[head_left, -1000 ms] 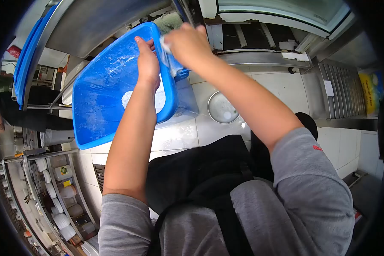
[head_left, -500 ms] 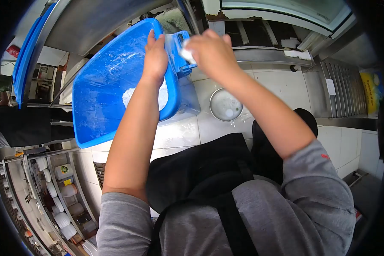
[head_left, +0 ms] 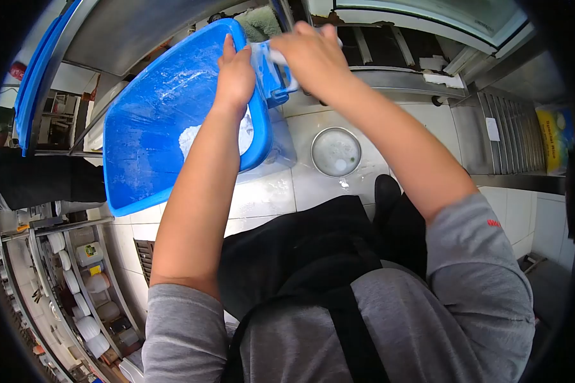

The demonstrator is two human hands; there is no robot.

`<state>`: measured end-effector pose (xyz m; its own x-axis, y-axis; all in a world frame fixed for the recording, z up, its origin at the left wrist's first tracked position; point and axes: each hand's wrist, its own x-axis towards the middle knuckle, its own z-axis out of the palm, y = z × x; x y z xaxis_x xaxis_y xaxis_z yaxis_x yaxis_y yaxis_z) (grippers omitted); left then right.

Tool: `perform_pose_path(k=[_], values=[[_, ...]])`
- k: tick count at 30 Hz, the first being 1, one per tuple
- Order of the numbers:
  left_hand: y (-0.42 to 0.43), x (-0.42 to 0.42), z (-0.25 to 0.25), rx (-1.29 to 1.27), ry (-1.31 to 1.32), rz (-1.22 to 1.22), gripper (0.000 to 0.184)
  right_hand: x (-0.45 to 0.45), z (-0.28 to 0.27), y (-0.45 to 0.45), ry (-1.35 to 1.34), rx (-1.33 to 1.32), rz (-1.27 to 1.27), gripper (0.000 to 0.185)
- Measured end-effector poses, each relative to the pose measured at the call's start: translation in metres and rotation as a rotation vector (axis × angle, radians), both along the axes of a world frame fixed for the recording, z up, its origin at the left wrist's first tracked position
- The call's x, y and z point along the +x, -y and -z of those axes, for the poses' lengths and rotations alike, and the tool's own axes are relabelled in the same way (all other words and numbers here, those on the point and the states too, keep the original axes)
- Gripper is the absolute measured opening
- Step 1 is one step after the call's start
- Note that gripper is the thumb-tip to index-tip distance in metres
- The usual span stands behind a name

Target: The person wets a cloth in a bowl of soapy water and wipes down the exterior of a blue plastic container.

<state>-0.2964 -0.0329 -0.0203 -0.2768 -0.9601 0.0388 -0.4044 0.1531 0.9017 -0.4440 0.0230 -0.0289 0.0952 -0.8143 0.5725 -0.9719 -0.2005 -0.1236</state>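
A large blue plastic bin (head_left: pixel 144 153) stands tilted in front of me, with white powder (head_left: pixel 190 137) inside. My left hand (head_left: pixel 236 80) grips its rim on the right side, some fingers hidden behind the edge. At the bin's outer side, by the blue handle (head_left: pixel 271 80), my right hand (head_left: pixel 310 60) is closed around a white cloth (head_left: pixel 278 57). Only parts of the cloth show, and motion smears the hand. On the floor below it sits a round metal bowl (head_left: pixel 336 152) of cloudy liquid.
Wet white floor tiles (head_left: pixel 262 198) surround the bowl. A rack with white containers (head_left: pixel 92 300) stands at lower left. Another person's dark clothing (head_left: pixel 45 179) shows at far left. Metal slats (head_left: pixel 508 134) and a yellow bag (head_left: pixel 552 140) are at right.
My right hand has shifted slightly up and left with the cloth along the bin's outer side. The left hand keeps its hold on the rim.
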Motion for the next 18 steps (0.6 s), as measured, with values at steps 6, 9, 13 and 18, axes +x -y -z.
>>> perform_pose_path(k=[6, 9, 13, 18], values=[[0.004, 0.001, 0.001, -0.036, 0.017, -0.007, 0.062, 0.006, 0.008, -0.025, 0.051, -0.041, 0.001, 0.018], [0.002, 0.000, 0.004, 0.006, -0.002, -0.024, 0.061, 0.011, 0.014, -0.065, 0.240, 0.027, -0.082, 0.020], [0.000, -0.002, -0.004, 0.084, -0.109, -0.018, 0.061, 0.008, 0.025, -0.058, 0.351, -0.067, -0.133, 0.020], [0.001, 0.000, -0.004, 0.146, -0.164, -0.042, 0.060, 0.019, 0.032, -0.049, 0.245, -0.296, -0.200, 0.013]])
